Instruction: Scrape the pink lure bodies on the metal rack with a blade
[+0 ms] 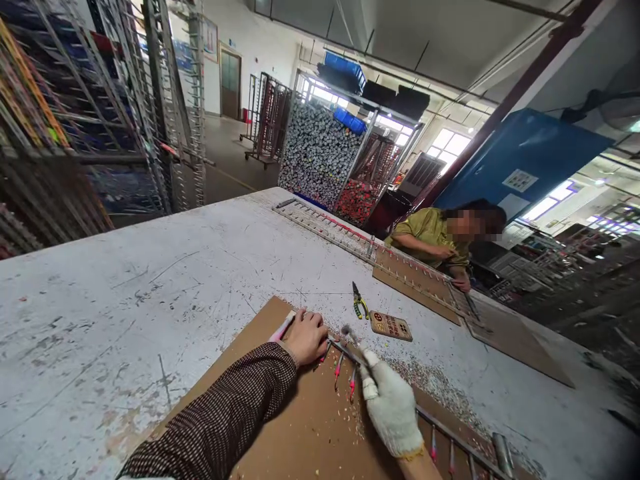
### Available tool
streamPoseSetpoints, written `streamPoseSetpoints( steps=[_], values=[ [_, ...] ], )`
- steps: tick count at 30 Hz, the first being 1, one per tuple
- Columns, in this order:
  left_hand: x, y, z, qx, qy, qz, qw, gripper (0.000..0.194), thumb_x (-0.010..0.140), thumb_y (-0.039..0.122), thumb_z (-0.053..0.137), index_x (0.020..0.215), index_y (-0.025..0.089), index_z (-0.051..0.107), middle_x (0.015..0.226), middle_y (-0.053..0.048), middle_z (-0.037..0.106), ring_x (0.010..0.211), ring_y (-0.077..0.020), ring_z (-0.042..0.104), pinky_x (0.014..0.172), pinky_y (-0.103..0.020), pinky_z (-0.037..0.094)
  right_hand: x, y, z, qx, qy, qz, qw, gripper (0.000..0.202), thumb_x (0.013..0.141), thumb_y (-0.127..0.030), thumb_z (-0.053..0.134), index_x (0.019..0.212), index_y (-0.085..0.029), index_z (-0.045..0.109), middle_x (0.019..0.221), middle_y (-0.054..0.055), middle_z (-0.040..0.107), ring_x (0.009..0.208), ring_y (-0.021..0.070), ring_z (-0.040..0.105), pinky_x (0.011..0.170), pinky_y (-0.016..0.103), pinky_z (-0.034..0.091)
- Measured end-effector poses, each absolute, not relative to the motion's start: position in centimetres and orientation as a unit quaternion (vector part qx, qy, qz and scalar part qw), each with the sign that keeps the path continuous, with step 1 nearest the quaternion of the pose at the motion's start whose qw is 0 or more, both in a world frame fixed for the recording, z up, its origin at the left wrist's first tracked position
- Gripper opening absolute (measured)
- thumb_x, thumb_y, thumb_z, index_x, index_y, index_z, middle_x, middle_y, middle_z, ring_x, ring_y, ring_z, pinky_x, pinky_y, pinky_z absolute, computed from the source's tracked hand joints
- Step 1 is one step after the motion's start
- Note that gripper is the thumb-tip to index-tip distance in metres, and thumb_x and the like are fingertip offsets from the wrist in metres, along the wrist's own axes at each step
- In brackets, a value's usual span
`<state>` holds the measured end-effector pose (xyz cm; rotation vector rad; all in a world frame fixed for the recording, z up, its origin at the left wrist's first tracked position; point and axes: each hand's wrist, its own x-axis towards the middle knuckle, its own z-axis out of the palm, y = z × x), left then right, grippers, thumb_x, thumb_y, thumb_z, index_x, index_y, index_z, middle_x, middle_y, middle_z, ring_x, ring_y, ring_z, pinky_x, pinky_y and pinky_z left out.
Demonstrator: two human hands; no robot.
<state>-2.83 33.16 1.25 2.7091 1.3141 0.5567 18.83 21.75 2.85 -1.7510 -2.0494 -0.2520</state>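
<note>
My bare left hand, fingers bent and pressed together, is on the near end of a metal rack bar over a brown board. A white and pink piece sticks out beside it. My right hand, in a white glove with a yellow cuff, is closed around a thin tool with a dark, rounded tip, which lies close to the bar. Small pink and grey pieces with hooked ends hang from the bar between my hands, and more hang beyond my right hand.
Black and yellow pliers and a phone in a patterned case lie beyond my hands on the white table. Chips are scattered around. Across the table, a person in a green shirt works at another long rack.
</note>
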Motion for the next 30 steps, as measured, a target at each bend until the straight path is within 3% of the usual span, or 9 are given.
streamPoseSetpoints(
  steps=[2, 7, 10, 12, 16, 20, 22, 26, 30],
  values=[
    [-2.8, 33.2, 1.3, 0.884, 0.429, 0.181, 0.04, 0.017, 0.088, 0.035, 0.058, 0.09, 0.021, 0.067, 0.103, -0.008, 0.059, 0.102, -0.0261, 0.051, 0.104, -0.051, 0.028, 18.9, 21.7, 2.9, -0.621, -0.727, -0.118, 0.267, 0.051, 0.096, -0.023, 0.042, 0.146, -0.022, 0.048, 0.114, 0.011, 0.072, 0.095, 0.0211, 0.068, 0.084, 0.031, 0.051],
    [-2.6, 33.1, 1.3, 0.878, 0.44, 0.181, 0.048, 0.017, 0.087, 0.035, 0.06, 0.09, 0.021, 0.067, 0.102, -0.008, 0.059, 0.102, -0.0263, 0.05, 0.104, -0.051, 0.027, 18.7, 21.7, 3.5, -0.612, -0.781, -0.066, 0.105, 0.058, 0.086, -0.014, 0.049, 0.141, -0.032, 0.055, 0.089, 0.003, 0.075, 0.073, 0.0185, 0.068, 0.068, 0.027, 0.049],
    [-2.5, 33.2, 1.2, 0.881, 0.435, 0.182, 0.047, 0.017, 0.088, 0.036, 0.059, 0.088, 0.02, 0.068, 0.102, -0.008, 0.059, 0.102, -0.0264, 0.05, 0.105, -0.051, 0.027, 18.7, 21.7, 3.9, -0.625, -0.739, -0.112, 0.226, 0.048, 0.095, -0.021, 0.042, 0.141, -0.025, 0.055, 0.101, 0.008, 0.074, 0.083, 0.0192, 0.068, 0.077, 0.029, 0.05],
    [-2.5, 33.2, 1.1, 0.881, 0.434, 0.184, 0.046, 0.017, 0.088, 0.035, 0.059, 0.088, 0.02, 0.068, 0.102, -0.008, 0.059, 0.102, -0.0264, 0.05, 0.105, -0.051, 0.026, 18.6, 21.8, 4.0, -0.617, -0.733, -0.142, 0.249, 0.049, 0.095, -0.021, 0.043, 0.143, -0.021, 0.053, 0.1, 0.01, 0.074, 0.081, 0.0197, 0.067, 0.076, 0.029, 0.049],
    [-2.6, 33.3, 0.9, 0.879, 0.436, 0.19, 0.039, 0.018, 0.089, 0.036, 0.058, 0.091, 0.021, 0.067, 0.103, -0.008, 0.059, 0.101, -0.0261, 0.05, 0.104, -0.051, 0.027, 18.3, 21.8, 3.7, -0.589, -0.798, -0.094, 0.091, 0.063, 0.084, -0.013, 0.051, 0.144, -0.032, 0.051, 0.081, 0.002, 0.072, 0.066, 0.0178, 0.063, 0.063, 0.026, 0.045],
    [-2.6, 33.3, 0.8, 0.884, 0.428, 0.188, 0.025, 0.018, 0.089, 0.035, 0.058, 0.09, 0.02, 0.068, 0.101, -0.008, 0.059, 0.1, -0.0256, 0.051, 0.105, -0.051, 0.026, 18.4, 21.6, 3.5, -0.612, -0.754, -0.12, 0.207, 0.056, 0.093, -0.017, 0.042, 0.149, -0.024, 0.043, 0.088, 0.007, 0.071, 0.077, 0.0193, 0.064, 0.072, 0.029, 0.047],
    [-2.5, 33.3, 0.8, 0.883, 0.429, 0.19, 0.021, 0.018, 0.089, 0.035, 0.058, 0.089, 0.02, 0.068, 0.101, -0.008, 0.059, 0.1, -0.0256, 0.051, 0.106, -0.051, 0.026, 18.5, 21.5, 3.4, -0.611, -0.757, -0.132, 0.192, 0.058, 0.093, -0.018, 0.042, 0.15, -0.022, 0.042, 0.087, 0.008, 0.07, 0.075, 0.0204, 0.064, 0.07, 0.03, 0.047],
    [-2.5, 33.4, 0.9, 0.88, 0.433, 0.194, 0.026, 0.019, 0.09, 0.036, 0.057, 0.088, 0.021, 0.068, 0.1, -0.008, 0.059, 0.099, -0.0257, 0.051, 0.104, -0.052, 0.027, 18.7, 21.5, 3.2, -0.605, -0.786, -0.101, 0.083, 0.063, 0.086, -0.014, 0.05, 0.145, -0.034, 0.048, 0.081, 0.001, 0.069, 0.066, 0.0176, 0.062, 0.062, 0.026, 0.043],
    [-2.6, 33.3, 1.2, 0.885, 0.427, 0.185, 0.025, 0.019, 0.089, 0.036, 0.058, 0.087, 0.02, 0.068, 0.1, -0.008, 0.059, 0.1, -0.026, 0.051, 0.104, -0.052, 0.027, 18.9, 21.5, 3.3, -0.634, -0.744, -0.125, 0.169, 0.053, 0.095, -0.019, 0.039, 0.147, -0.023, 0.047, 0.085, 0.006, 0.069, 0.074, 0.0189, 0.063, 0.07, 0.028, 0.045]
  ],
)
